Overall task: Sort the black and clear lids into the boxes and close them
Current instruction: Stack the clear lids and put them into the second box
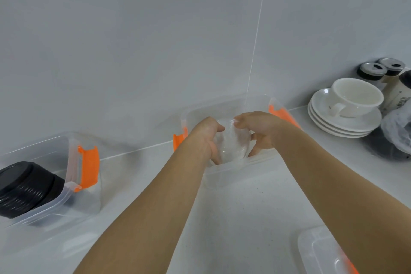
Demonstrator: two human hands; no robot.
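Note:
Both hands reach into an open clear box (pixel 255 101) with orange latches by the wall. Between them sits a stack of clear lids (pixel 233 142): my left hand (pixel 205 138) grips its left side and my right hand (pixel 260 131) its right side, inside the box. At the left stands a second clear box (pixel 69 155) with an orange latch. A stack of black lids (pixel 26 187) lies on its side inside it. A clear box cover (pixel 322 253) with an orange clip lies at the bottom right of the counter.
A white cup (pixel 355 95) stands on stacked white saucers (pixel 342 122) at the right. Behind them are jars with black-and-silver tops (pixel 373 71), and a crumpled plastic bag (pixel 395 133) lies at the far right. A grey wall backs the white counter.

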